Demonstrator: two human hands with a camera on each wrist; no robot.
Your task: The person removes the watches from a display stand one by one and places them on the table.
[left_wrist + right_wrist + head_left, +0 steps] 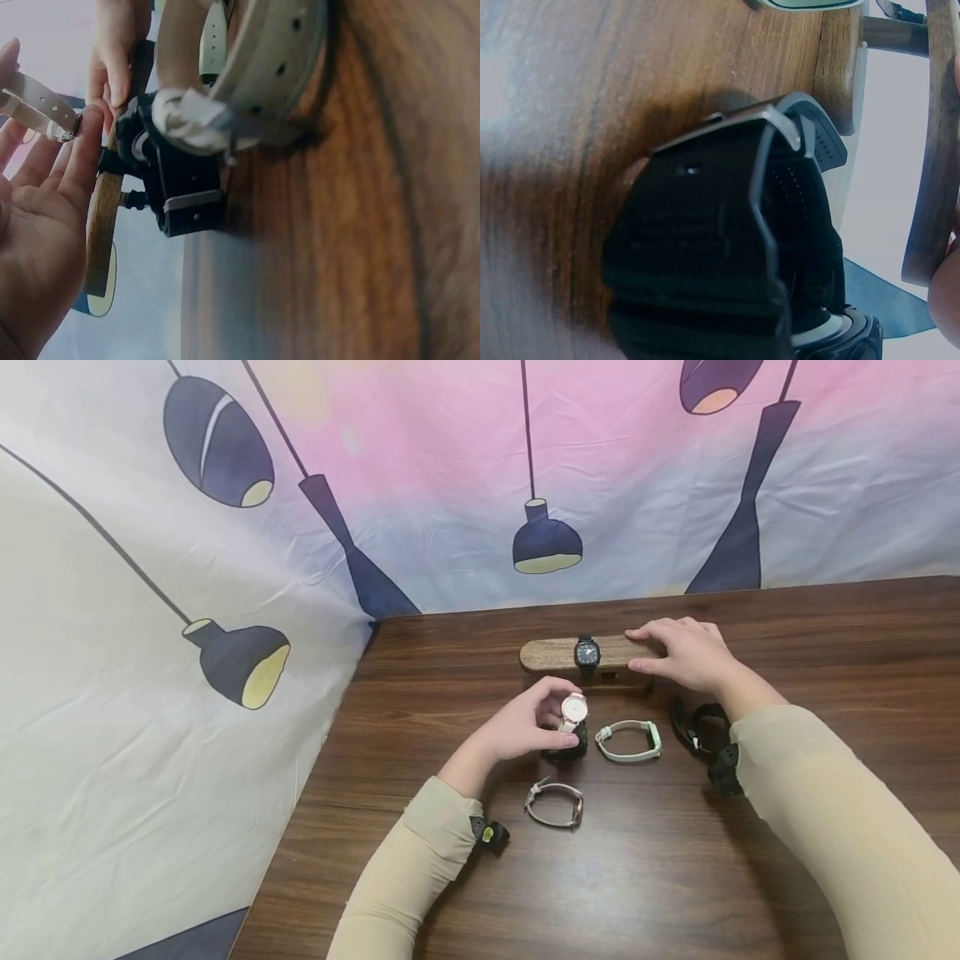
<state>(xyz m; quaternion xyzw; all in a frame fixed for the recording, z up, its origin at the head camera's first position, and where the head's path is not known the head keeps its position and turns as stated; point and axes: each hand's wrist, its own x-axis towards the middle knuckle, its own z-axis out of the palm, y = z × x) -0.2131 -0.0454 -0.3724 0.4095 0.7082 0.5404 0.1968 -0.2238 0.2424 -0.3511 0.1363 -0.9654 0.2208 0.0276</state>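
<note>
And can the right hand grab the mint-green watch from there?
Probably yes: the mint-green watch lies close to the right hand, with nothing on top of it. But the hand would likely have to let go of the wooden stand first.

The left hand (46,217) holds a pale buckled strap (36,112) near a black watch (184,176).
</note>
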